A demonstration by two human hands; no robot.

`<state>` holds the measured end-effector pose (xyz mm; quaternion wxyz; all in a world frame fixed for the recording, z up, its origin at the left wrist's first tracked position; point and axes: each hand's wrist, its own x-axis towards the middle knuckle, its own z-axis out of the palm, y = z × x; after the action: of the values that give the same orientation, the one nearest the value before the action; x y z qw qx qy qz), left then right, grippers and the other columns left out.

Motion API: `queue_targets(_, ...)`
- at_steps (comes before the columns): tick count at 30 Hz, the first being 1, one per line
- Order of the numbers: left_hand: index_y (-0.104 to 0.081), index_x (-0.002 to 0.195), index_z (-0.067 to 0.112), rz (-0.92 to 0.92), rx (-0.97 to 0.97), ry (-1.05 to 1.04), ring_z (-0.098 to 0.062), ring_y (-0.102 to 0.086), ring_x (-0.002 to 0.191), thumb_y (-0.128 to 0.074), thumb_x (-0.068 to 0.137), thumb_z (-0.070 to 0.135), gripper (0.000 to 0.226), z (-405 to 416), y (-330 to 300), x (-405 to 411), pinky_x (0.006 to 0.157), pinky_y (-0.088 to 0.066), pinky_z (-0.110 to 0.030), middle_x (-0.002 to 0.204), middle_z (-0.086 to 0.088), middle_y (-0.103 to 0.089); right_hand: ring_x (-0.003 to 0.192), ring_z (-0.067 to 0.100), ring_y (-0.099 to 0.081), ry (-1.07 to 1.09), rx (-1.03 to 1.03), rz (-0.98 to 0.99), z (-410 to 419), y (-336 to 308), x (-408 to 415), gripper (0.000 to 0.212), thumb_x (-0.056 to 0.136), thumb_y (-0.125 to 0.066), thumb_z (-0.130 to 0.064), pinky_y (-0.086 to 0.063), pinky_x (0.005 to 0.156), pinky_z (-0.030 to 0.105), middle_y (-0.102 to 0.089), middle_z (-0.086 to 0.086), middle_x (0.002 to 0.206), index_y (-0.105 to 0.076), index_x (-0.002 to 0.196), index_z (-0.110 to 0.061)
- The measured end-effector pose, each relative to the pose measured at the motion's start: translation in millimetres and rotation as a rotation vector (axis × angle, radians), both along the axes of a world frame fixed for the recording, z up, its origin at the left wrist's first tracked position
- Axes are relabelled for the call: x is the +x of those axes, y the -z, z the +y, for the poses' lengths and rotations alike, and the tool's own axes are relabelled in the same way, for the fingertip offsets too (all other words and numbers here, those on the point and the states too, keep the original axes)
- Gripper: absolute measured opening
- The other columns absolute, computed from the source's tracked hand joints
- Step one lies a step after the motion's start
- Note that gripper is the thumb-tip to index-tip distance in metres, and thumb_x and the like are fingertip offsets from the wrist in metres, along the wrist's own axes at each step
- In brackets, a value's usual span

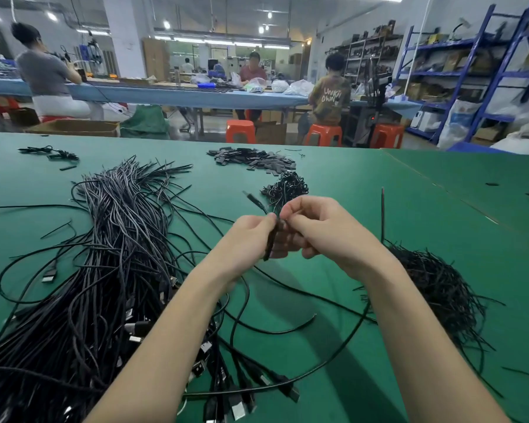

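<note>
Plugs (pixel 235 407) on loose black leads are lying nearest, at the bench's (pixel 409 215) front edge, beside the big heap (pixel 113 245) of leads. Above them, raised over the middle of the bench, the left grip (pixel 248 239) and right grip (pixel 324 230) are both pinching one folded cable (pixel 271 239) between fingertips, its tail drooping to the green top. It is looking light, limp and springy, so the folds are probably wanting to uncoil; pinching firmly at the bundle's waist, not the plug end, is seeming the safest hold. Thin wires (pixel 434 288) are lying in a pile on the right.
</note>
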<state>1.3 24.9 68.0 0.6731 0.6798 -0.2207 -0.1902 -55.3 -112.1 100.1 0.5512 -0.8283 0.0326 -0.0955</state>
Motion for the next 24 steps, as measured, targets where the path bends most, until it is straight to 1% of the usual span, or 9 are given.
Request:
queue_targets(3, -0.068, 0.094, 0.005, 0.089, -0.162, -0.117, -0.012, -0.070, 0.067, -0.034, 0.109, 0.023, 0.041, -3, 0, 3, 0.062, -0.055, -0.020, 0.077, -0.004, -0.074, 0.060, 0.011, -0.057, -0.247, 0.224, 0.091, -4, 5, -3, 0.017, 0.100, -0.050, 0.003, -0.057, 0.062, 0.027, -0.060, 0.003, 0.077, -0.059, 0.091, -0.009)
queue_targets(6, -0.064, 0.106, 0.003, 0.259, -0.416, -0.090, -0.017, -0.075, 0.087, -0.026, 0.110, 0.023, 0.043, -4, -3, 6, 0.073, -0.058, -0.024, 0.096, -0.008, -0.077, 0.073, 0.018, -0.064, -0.469, 0.375, 0.235, -15, 19, -5, 0.016, 0.101, -0.051, 0.000, -0.061, 0.082, 0.043, -0.060, 0.006, 0.085, -0.056, 0.087, -0.007)
queue_targets(8, -0.061, 0.100, 0.005, 0.373, -0.515, -0.069, -0.017, -0.074, 0.079, -0.026, 0.110, 0.023, 0.040, -5, -4, 6, 0.074, -0.056, -0.026, 0.082, -0.002, -0.075, 0.076, 0.019, -0.065, -0.528, 0.455, 0.303, -18, 32, -4, 0.016, 0.099, -0.054, -0.001, -0.060, 0.083, 0.044, -0.062, 0.007, 0.087, -0.058, 0.085, -0.007)
queue_targets(10, -0.054, 0.089, 0.011, 0.458, -0.561, -0.033, -0.012, -0.060, 0.058, -0.028, 0.109, 0.024, 0.036, -6, -5, 3, 0.067, -0.046, -0.025, 0.058, 0.007, -0.053, 0.088, 0.025, -0.069, -0.555, 0.483, 0.344, -22, 43, -3, 0.016, 0.095, -0.059, -0.001, -0.058, 0.090, 0.047, -0.066, 0.009, 0.091, -0.062, 0.081, -0.009)
queue_targets(12, -0.047, 0.080, 0.016, 0.498, -0.591, 0.022, -0.009, -0.038, 0.050, -0.030, 0.109, 0.025, 0.034, -5, -4, 2, 0.061, -0.035, -0.024, 0.055, 0.009, -0.029, 0.104, 0.033, -0.069, -0.501, 0.485, 0.333, -26, 51, 1, 0.016, 0.091, -0.059, 0.001, -0.053, 0.099, 0.050, -0.069, 0.011, 0.098, -0.064, 0.081, -0.011)
queue_targets(15, -0.043, 0.075, 0.019, 0.547, -0.645, 0.191, -0.008, -0.026, 0.049, -0.034, 0.106, 0.024, 0.033, 0, -5, 1, 0.053, -0.033, -0.022, 0.058, 0.009, -0.021, 0.104, 0.028, -0.071, -0.315, 0.695, 0.219, -37, 50, 6, 0.017, 0.090, -0.064, -0.007, -0.059, 0.087, 0.043, -0.072, 0.009, 0.108, -0.065, 0.107, -0.011)
queue_targets(18, -0.044, 0.075, 0.019, 0.512, -0.612, 0.306, -0.008, -0.028, 0.049, -0.034, 0.107, 0.027, 0.035, 3, -4, 0, 0.052, -0.036, -0.021, 0.056, 0.010, -0.023, 0.098, 0.020, -0.069, -0.315, 0.592, 0.131, -39, 37, 6, 0.034, 0.097, -0.064, -0.027, -0.057, 0.077, 0.032, -0.072, 0.008, 0.117, -0.066, 0.128, -0.014)
queue_targets(22, -0.042, 0.079, 0.016, 0.247, -0.396, 0.118, -0.010, -0.039, 0.052, -0.028, 0.110, 0.027, 0.036, -7, 1, -1, 0.061, -0.041, -0.023, 0.050, 0.011, -0.033, 0.069, 0.006, -0.062, 0.000, 0.169, -0.021, -26, 29, 8, 0.013, 0.090, -0.076, -0.018, -0.050, 0.060, 0.017, -0.071, -0.003, 0.079, -0.076, 0.103, -0.018)
queue_targets(24, -0.043, 0.079, 0.015, 0.004, -0.192, -0.103, -0.012, -0.045, 0.055, -0.028, 0.110, 0.028, 0.037, -14, 3, -2, 0.064, -0.040, -0.025, 0.050, 0.009, -0.045, 0.060, 0.005, -0.059, 0.107, 0.131, -0.092, -21, 29, 11, 0.008, 0.088, -0.077, -0.016, -0.049, 0.055, 0.017, -0.070, -0.003, 0.072, -0.077, 0.096, -0.018)
